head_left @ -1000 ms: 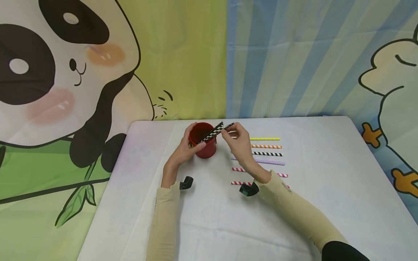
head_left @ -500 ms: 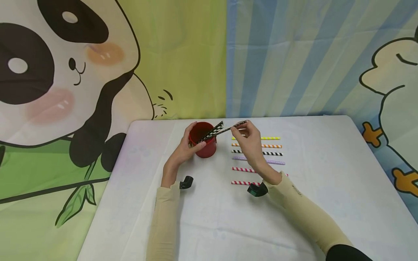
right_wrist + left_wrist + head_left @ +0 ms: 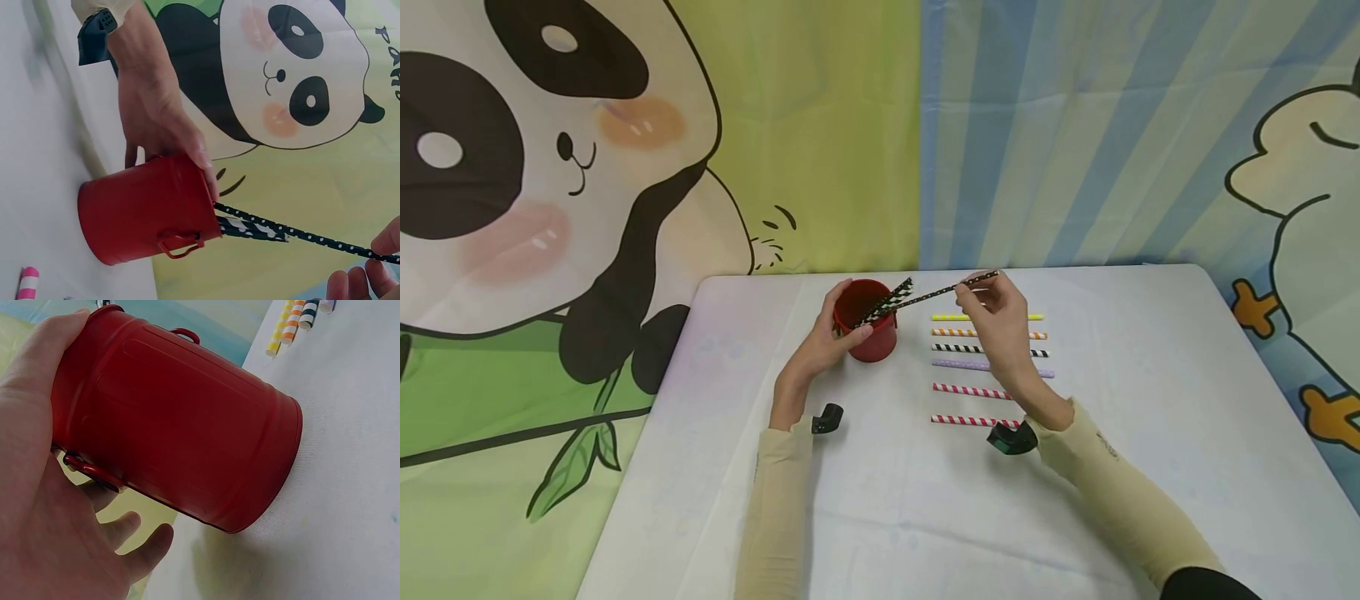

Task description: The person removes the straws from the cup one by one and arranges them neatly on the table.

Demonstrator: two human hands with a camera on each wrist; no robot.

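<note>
A small red metal bucket (image 3: 878, 347) stands on the white table, tilted in the left wrist view only by the camera. My left hand (image 3: 820, 350) grips it at the rim, thumb on the near side and fingers round the far side. Several black-and-white patterned paper straws (image 3: 891, 302) lean out of its mouth to the right. With thumb and fingertips, my right hand (image 3: 1002, 327) pinches a black straw with white dots (image 3: 325, 241). That straw slants up to the right, its lower end still inside the bucket's mouth. The lower parts of the straws are hidden by the bucket wall.
Right of the bucket, straws lie in a spaced column, partly under my right forearm: yellow (image 3: 950, 317), orange striped (image 3: 1037, 336), black striped (image 3: 952, 347), purple (image 3: 958, 364) and two red-pink striped straws (image 3: 966, 420). A printed cloth (image 3: 835, 167) hangs behind the table.
My right hand has moved right and slightly up, drawing the dotted straw further out of the bucket. The left hand and bucket have stayed in place.
</note>
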